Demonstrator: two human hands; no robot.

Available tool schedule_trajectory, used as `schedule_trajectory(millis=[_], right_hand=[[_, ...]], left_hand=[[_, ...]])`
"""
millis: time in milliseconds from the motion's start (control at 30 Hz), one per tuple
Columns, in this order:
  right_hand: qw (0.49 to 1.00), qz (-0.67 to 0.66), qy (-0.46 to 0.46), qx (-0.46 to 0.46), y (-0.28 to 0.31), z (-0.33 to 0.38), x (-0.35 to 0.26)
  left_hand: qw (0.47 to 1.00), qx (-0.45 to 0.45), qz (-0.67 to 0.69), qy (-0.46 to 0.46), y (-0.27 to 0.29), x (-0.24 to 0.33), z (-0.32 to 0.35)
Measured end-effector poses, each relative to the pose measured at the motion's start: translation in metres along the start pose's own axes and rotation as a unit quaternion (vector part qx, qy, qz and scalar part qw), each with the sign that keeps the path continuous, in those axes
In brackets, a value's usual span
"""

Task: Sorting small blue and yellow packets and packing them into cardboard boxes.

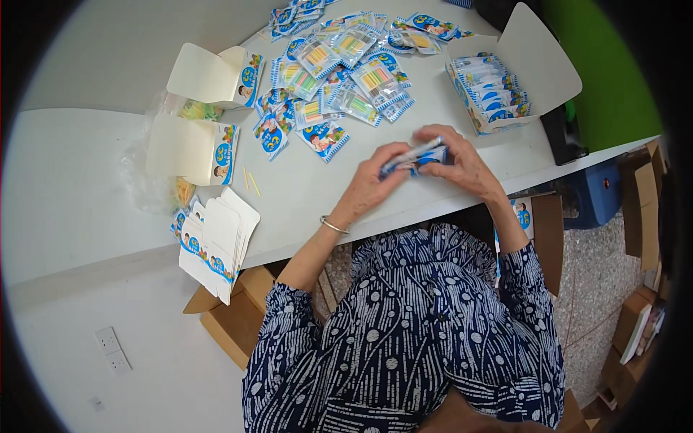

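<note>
Near the table's front edge my two hands grip a small stack of blue-and-white candy-stick sachets (413,160) from both ends. My left hand (369,185), with a bangle at the wrist, is closed round the stack's left end. The fingers of my right hand (465,167) curl over its right end. How many sachets lie in the stack is hard to make out. Beyond my hands spreads a loose pile of sachets (317,58), clear-fronted with yellow, green and orange sticks. To the right stands an open carton (473,119), partly filled with a row of upright sachets (498,94).
Two open cartons (249,79) (224,155) stand at the left of the white table (303,216). A stack of flattened cartons (216,242) overhangs the front left edge. Loose yellow sticks (253,182) lie nearby. Brown boxes (234,314) and a blue stool (599,195) are below.
</note>
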State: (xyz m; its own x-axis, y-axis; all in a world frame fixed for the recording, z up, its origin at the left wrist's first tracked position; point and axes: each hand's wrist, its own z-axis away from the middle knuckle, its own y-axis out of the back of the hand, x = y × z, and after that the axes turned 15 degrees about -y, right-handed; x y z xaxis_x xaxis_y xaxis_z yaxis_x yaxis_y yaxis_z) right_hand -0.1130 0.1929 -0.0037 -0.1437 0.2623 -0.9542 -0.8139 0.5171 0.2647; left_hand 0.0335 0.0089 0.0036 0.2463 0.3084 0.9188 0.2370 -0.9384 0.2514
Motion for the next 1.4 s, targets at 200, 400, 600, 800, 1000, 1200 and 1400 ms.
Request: schedule_trajectory(millis=[200, 400, 600, 800, 1000, 1200, 1400], right_hand=[[0.999, 0.039, -0.011, 0.006, 0.000, 0.007, 0.010], [0.998, 0.034, -0.027, 0.035, -0.006, 0.013, -0.002], [0.998, 0.048, 0.009, 0.042, -0.008, 0.009, 0.014], [0.996, 0.080, 0.022, 0.014, -0.002, 0.007, 0.013], [0.997, 0.076, 0.012, 0.019, -0.005, 0.008, 0.015], [0.997, 0.071, -0.005, 0.014, -0.006, 0.008, 0.008], [0.994, 0.098, 0.047, 0.019, -0.002, 0.005, 0.013]], left_hand=[[0.977, -0.088, -0.180, -0.073, 0.056, 0.018, -0.006], [0.739, -0.223, -0.617, -0.150, 0.127, -0.007, -0.003], [0.731, -0.207, -0.584, -0.286, 0.129, -0.023, -0.020], [0.800, -0.190, -0.497, -0.279, 0.110, 0.009, -0.054], [0.763, -0.305, -0.528, -0.213, 0.093, 0.008, -0.135], [0.738, -0.362, -0.496, -0.280, 0.088, -0.041, -0.161], [0.726, -0.332, -0.526, -0.292, 0.084, -0.016, -0.157]])
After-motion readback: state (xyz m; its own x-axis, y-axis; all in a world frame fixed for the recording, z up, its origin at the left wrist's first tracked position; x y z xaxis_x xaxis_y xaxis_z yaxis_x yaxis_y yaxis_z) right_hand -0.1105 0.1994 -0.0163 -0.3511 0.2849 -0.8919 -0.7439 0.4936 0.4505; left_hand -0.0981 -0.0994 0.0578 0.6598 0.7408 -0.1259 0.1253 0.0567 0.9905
